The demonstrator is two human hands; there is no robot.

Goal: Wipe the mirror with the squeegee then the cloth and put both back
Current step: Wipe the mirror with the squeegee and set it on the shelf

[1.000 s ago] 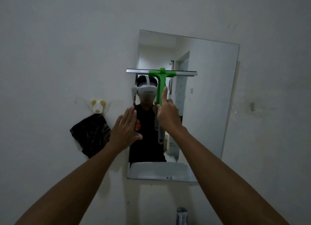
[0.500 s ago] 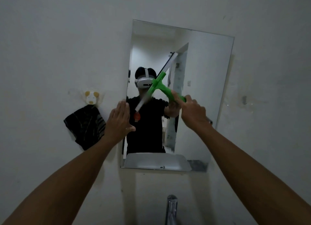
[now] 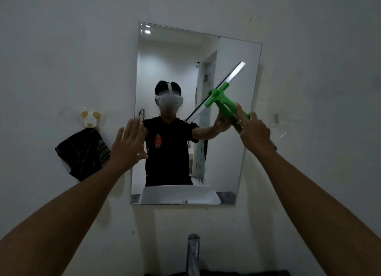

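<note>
White wall, dim light; contents as follows.

One mirror, rectangular and frameless, fixed to the wall above the tap.

One squeegee, green handle with a long metal blade, tilted so the blade runs from lower left to upper right across the right half of the glass. Whether the blade edge touches the glass I cannot tell.

One cloth, dark and striped, hanging on the wall left of the mirror, well apart from the squeegee.

One hook, white with an animal face, directly above the cloth, which hangs from it.

One tap, metal, at the bottom edge below the mirror.

Two hands, both mine. My right hand is closed round the squeegee handle, forefinger stretched along it. My left hand is flat and fully spread, fingers upward, holding nothing, at the mirror's left edge between glass and cloth.
</note>
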